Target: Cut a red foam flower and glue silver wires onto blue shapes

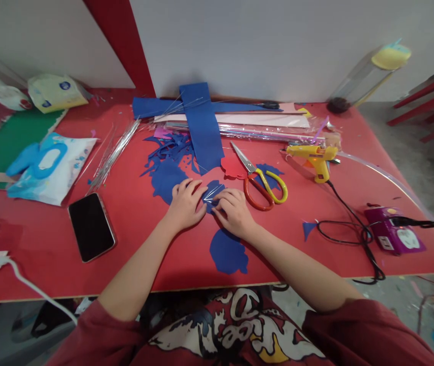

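A small blue foam cutout (212,190) lies on the red table between my hands, with several thin silvery wires (209,194) fanned across it. My left hand (186,204) has its thumb and fingers closed on the cutout's left side. From the right, my right hand (235,212) pinches at the same cutout and the wire ends, its fingertips partly hidden. A larger blue foam shape (168,179) sits behind my left hand. Another rounded blue cutout (228,252) is below my right wrist. Scissors (253,170) with one red and one yellow handle lie to the right, touching a red foam piece (233,168).
Blue strips (203,132) and scraps (171,148) lie behind my hands. A yellow glue gun (316,158) with a looping black cord is at the right, near a purple box (394,236). On the left are a phone (91,227), a wipes pack (54,168) and a wire bundle (115,152).
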{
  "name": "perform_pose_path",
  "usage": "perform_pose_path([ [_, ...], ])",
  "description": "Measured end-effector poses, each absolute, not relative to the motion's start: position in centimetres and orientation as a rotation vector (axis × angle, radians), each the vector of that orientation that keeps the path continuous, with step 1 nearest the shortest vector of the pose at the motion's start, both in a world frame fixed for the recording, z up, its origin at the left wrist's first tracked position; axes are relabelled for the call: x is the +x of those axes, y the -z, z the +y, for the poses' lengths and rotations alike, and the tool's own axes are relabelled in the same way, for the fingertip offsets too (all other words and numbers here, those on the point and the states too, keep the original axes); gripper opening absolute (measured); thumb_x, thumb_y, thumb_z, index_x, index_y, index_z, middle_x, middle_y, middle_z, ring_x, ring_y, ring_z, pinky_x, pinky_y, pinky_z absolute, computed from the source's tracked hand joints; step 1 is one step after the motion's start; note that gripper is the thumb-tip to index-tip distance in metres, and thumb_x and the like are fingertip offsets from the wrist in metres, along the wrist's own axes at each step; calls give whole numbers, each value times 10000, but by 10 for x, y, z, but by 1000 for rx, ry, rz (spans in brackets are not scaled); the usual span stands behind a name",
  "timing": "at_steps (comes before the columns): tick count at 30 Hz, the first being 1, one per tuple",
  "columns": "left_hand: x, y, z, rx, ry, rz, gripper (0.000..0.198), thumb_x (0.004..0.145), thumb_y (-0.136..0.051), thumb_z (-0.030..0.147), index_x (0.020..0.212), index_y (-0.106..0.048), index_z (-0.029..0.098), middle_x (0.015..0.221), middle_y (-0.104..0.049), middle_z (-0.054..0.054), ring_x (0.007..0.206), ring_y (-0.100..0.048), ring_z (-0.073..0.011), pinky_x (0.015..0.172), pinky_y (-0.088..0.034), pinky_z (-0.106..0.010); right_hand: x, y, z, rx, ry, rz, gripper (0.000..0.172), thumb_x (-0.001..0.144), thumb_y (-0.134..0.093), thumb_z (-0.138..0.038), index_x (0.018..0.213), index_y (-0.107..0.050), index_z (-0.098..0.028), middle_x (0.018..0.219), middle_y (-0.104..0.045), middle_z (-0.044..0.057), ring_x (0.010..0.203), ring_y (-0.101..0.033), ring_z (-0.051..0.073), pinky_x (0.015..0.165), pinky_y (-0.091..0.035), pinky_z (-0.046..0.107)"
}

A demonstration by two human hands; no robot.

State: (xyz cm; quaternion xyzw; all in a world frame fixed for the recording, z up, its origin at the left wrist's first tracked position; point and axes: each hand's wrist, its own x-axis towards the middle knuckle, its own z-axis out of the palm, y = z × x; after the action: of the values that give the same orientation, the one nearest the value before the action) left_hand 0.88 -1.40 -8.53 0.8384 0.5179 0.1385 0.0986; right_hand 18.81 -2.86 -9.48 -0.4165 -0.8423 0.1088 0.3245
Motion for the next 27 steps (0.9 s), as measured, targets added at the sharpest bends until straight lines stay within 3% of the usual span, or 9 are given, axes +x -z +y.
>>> perform_pose_path([
  [27, 9, 87, -13, 2493, -420, 1542, 373, 816, -456, 251, 1161, -558, 152, 1279, -508, -127, 1206, -370, -311, 949, -302, -474, 190, 92, -31, -1194, -306, -2229, 60, 743, -590, -202, 747, -534, -181, 928, -646, 69, 953, -496, 236, 787, -338, 372],
])
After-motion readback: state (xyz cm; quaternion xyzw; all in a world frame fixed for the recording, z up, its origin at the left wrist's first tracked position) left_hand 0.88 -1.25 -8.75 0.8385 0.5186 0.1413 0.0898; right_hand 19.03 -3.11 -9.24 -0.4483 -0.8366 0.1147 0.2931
